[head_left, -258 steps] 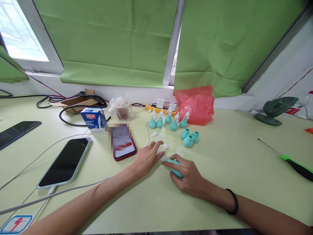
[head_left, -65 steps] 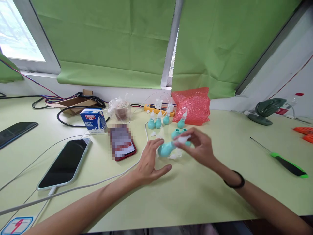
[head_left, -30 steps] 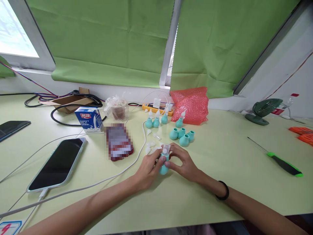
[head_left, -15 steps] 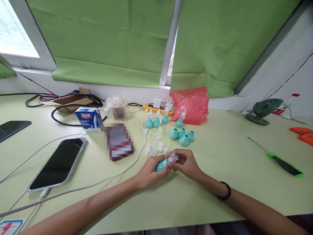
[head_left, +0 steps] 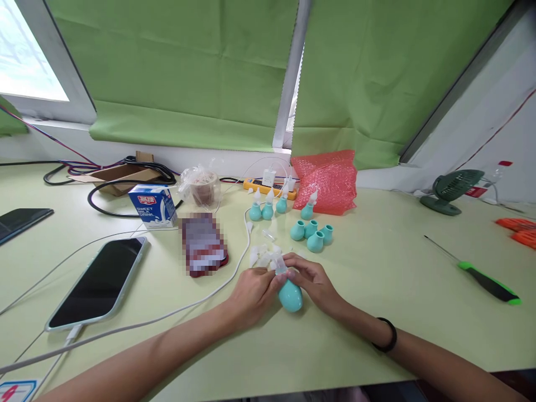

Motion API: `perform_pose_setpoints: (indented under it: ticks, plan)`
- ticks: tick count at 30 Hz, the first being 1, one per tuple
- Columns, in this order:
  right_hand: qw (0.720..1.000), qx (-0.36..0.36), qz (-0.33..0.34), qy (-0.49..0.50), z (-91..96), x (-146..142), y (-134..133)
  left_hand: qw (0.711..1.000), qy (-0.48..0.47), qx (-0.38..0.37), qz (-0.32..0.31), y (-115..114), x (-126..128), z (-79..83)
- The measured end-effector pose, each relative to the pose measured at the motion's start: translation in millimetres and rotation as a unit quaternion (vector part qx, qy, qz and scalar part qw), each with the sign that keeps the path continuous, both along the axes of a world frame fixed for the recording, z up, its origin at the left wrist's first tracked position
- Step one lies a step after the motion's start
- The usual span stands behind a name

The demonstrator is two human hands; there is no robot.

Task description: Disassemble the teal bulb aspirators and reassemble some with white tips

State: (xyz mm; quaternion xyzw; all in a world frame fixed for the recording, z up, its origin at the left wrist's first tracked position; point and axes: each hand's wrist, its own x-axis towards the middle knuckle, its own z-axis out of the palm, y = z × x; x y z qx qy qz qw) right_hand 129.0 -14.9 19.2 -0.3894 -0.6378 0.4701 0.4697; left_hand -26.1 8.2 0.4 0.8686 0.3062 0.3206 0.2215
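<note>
Starting at the left, a phone (head_left: 98,282) lies on its cable on the tabletop (head_left: 377,324), well apart from the work. My left hand (head_left: 251,290) is curled in, with thumb and fingertips pinched at the neck of the teal bulb (head_left: 290,296). Just beyond those fingers lie some loose clear tips (head_left: 262,257). The bulb lies on its side near the front middle of the tabletop, round end toward me. A clear tip (head_left: 280,267) sits at its neck (fingers cover the joint, so I cannot tell whether it is fully seated). My right hand (head_left: 316,282) closes on the same neck from the other side, so both hands hold the one bulb.

To do this well, I judge the grip belongs on the stiffer neck, not the soft belly. The tip should go in line with the neck, pressed straight until no gap shows. Further right stand bare bulbs (head_left: 312,233), and a screwdriver (head_left: 486,279) lies well off to the right.
</note>
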Motion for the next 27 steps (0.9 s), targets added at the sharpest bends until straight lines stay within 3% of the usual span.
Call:
perform_pose_setpoints:
  ticks: [5, 8, 12, 17, 23, 27]
  plan:
    - [0.997, -0.067, -0.009, 0.041, -0.8, 1.2, -0.2, 0.984, -0.152, -0.074, 0.061, 4.3, -0.8, 2.5]
    - [0.988, -0.128, 0.034, 0.081, -1.9, 2.0, 0.8, 0.967, -0.221, -0.105, 0.073, 6.1, 0.5, 4.1]
    - [0.974, -0.183, 0.067, 0.115, 0.0, 2.6, 3.9, 0.968, -0.226, -0.1, 0.051, 8.5, 1.4, -0.9]
    - [0.974, -0.182, 0.075, 0.115, 2.5, 5.3, 7.3, 0.971, -0.215, -0.101, 0.009, 9.9, -0.9, -8.3]
    - [0.983, -0.145, 0.056, 0.096, 2.3, 6.3, 7.4, 0.991, -0.13, 0.028, 0.028, 8.5, -3.2, -5.8]
    - [0.988, -0.127, 0.023, 0.085, 0.8, 4.5, 6.5, 0.987, -0.088, 0.116, 0.064, 8.5, -0.6, -4.7]
